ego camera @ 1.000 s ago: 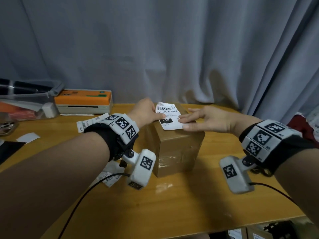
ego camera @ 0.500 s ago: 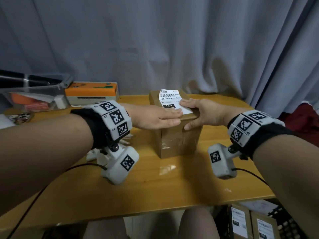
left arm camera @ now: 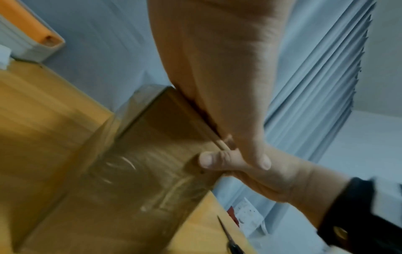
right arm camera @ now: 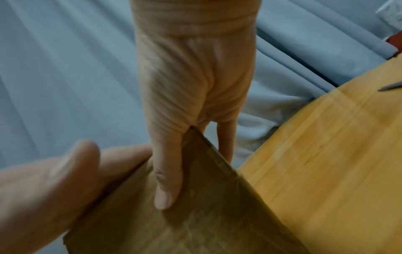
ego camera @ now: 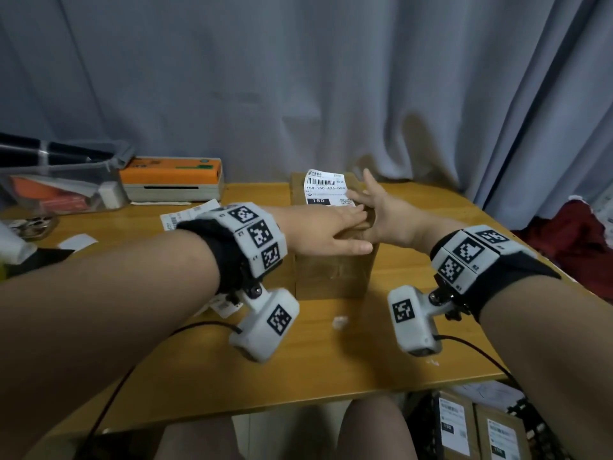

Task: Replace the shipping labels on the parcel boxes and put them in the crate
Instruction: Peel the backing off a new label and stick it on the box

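A brown parcel box [ego camera: 331,273] stands in the middle of the wooden table [ego camera: 331,360]. A white shipping label [ego camera: 323,187] lies on its top. My left hand [ego camera: 326,234] lies flat across the near part of the top, fingers straight and pointing right. My right hand [ego camera: 376,210] rests on the right part of the top, fingers spread straight by the label's corner. In the right wrist view its thumb [right arm camera: 167,185] presses the box front [right arm camera: 206,223]. The left wrist view shows my left palm [left arm camera: 228,86] on the top edge of the box [left arm camera: 130,171].
An orange label printer [ego camera: 170,179] and a clear bin [ego camera: 59,190] stand at the back left. Loose labels [ego camera: 189,215] lie on the table. A dark crate [ego camera: 527,423] with labelled boxes [ego camera: 452,429] sits below the table's right edge. Scissors [left arm camera: 230,240] lie right of the box.
Both hands brought the label down onto the box top. My left hand then slid flat across the top, and my right hand went from gripping the corner to spread fingers.
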Demonstrator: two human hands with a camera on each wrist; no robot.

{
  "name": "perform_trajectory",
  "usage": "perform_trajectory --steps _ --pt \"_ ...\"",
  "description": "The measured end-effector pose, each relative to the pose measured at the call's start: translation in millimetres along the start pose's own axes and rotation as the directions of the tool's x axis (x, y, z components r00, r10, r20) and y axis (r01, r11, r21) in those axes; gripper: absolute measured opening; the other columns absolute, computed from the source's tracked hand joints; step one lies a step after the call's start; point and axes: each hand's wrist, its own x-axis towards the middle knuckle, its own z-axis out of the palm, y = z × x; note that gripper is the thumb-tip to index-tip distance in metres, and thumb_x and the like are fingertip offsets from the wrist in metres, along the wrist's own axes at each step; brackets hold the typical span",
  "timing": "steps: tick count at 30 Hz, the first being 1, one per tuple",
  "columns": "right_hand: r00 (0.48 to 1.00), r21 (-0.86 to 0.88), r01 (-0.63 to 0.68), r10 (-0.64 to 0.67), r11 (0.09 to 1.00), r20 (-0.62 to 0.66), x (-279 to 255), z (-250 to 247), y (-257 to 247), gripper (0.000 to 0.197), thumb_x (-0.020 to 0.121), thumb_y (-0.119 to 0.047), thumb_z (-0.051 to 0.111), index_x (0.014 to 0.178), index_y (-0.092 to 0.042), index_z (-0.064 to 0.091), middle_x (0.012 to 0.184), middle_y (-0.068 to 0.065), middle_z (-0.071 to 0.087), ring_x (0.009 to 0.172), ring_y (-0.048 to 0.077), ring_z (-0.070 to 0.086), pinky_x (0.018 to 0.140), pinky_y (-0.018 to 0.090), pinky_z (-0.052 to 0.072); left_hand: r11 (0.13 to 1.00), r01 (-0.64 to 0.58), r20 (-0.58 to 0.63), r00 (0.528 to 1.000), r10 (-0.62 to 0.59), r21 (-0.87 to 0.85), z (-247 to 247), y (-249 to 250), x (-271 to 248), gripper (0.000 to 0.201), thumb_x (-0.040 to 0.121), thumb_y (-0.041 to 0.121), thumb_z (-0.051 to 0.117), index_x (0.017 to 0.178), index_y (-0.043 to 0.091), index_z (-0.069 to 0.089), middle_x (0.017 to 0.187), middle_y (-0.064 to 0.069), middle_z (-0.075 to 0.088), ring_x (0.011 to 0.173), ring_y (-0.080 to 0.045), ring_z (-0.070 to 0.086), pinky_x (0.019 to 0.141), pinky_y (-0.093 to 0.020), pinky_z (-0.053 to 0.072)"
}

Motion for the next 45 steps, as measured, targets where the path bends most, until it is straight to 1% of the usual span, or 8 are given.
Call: perform_trajectory --steps 3,9,18,26,32,37,41,45 --pt "0.999 0.021 0.035 -0.035 0.999 0.007 0.5 0.9 3.3 0.124 0.070 -0.012 0.082 0.150 -0.015 -0.013 0.155 -0.007 0.026 0.136 0.008 0.035 0.099 0.012 0.030 0.994 0.000 -0.016 1.000 -0.002 -0.111 1.5 -9.4 -7.5 0.053 0.099 0.040 0.032 0.148 0.021 0.026 0.155 0.007 0.026 0.142 -0.009 0.022 0.110 -0.013 0.010" --pt "0.994 -0.210 0.105 -0.109 0.972 -0.006 6.2 1.7 11.5 0.087 0.071 -0.045 0.076 0.145 -0.024 0.035 0.152 -0.006 0.032 0.143 0.014 0.021 0.119 0.035 0.017 0.977 0.175 -0.065 0.981 -0.184 -0.125 -9.2 -28.8 -14.0 0.047 0.101 0.040 0.023 0.144 0.025 0.036 0.149 0.002 0.039 0.135 -0.017 0.037 0.107 -0.025 0.026" --pt "0.978 -0.254 0.183 -0.203 0.950 -0.054 18.8 -11.9 0.6 0.036 0.093 -0.041 0.051 0.116 -0.019 0.068 0.131 -0.002 0.059 0.127 0.013 0.046 0.112 0.027 0.027 0.937 0.334 0.038 0.940 -0.340 0.103 -14.7 -62.7 21.1 0.077 0.091 0.064 0.019 0.152 0.018 0.006 0.160 0.001 0.004 0.147 -0.016 0.005 0.120 -0.044 0.003" --pt "0.987 -0.318 0.138 -0.156 0.938 -0.031 13.9 -11.7 4.8 0.042 0.090 -0.044 0.054 0.130 -0.030 0.057 0.142 -0.012 0.046 0.125 0.009 0.032 0.105 0.020 0.018 0.842 0.514 0.023 0.851 -0.524 0.164 -22.8 -75.5 23.9 0.080 0.088 0.069 0.005 0.151 0.020 0.002 0.159 0.007 -0.006 0.146 -0.017 -0.010 0.117 -0.052 -0.008" --pt "0.992 -0.446 0.077 -0.114 0.892 -0.057 14.7 14.5 -26.8 0.040 0.102 -0.030 0.036 0.136 -0.015 0.049 0.147 0.006 0.042 0.140 0.017 0.029 0.105 0.023 0.012 0.890 0.456 -0.012 0.890 -0.455 0.009 -26.6 -59.2 15.2 0.058 0.101 0.044 0.017 0.151 0.016 0.012 0.158 -0.012 0.011 0.146 -0.026 0.010 0.118 -0.038 0.010" --pt "0.995 -0.466 0.094 -0.098 0.880 0.016 31.9 17.8 -47.5 0.036 0.098 -0.031 0.032 0.083 -0.025 0.064 0.112 0.003 0.062 0.116 0.026 0.046 0.104 0.040 0.028 0.862 0.455 -0.023 0.882 -0.471 -0.224 -7.9 -79.2 10.8 0.050 0.103 0.036 0.014 0.151 0.023 0.012 0.159 -0.009 0.007 0.147 -0.023 -0.003 0.117 -0.033 0.002" --pt "0.950 -0.435 0.280 -0.180 0.856 0.257 43.2 20.8 -42.3 0.048 0.103 -0.034 0.024 0.148 -0.019 0.030 0.158 -0.003 0.021 0.146 0.014 0.013 0.120 0.038 0.005 0.861 0.424 -0.084 0.883 -0.462 -0.280 -8.1 -87.0 12.5 0.048 0.104 0.021 0.020 0.150 0.007 0.015 0.158 -0.007 0.011 0.147 -0.017 0.007 0.111 -0.016 0.005" --pt "0.980 -0.557 0.134 -0.027 0.820 0.197 60.2 0.7 -22.7 0.054 0.101 -0.046 0.014 0.152 -0.028 0.009 0.159 -0.012 0.003 0.147 0.006 0.000 0.117 0.042 -0.011 0.867 0.418 -0.103 0.883 -0.458 -0.273 -9.3 -87.7 11.0 0.048 0.104 0.023 0.020 0.150 0.008 0.015 0.159 -0.005 0.011 0.146 -0.015 0.008 0.108 -0.013 0.006"
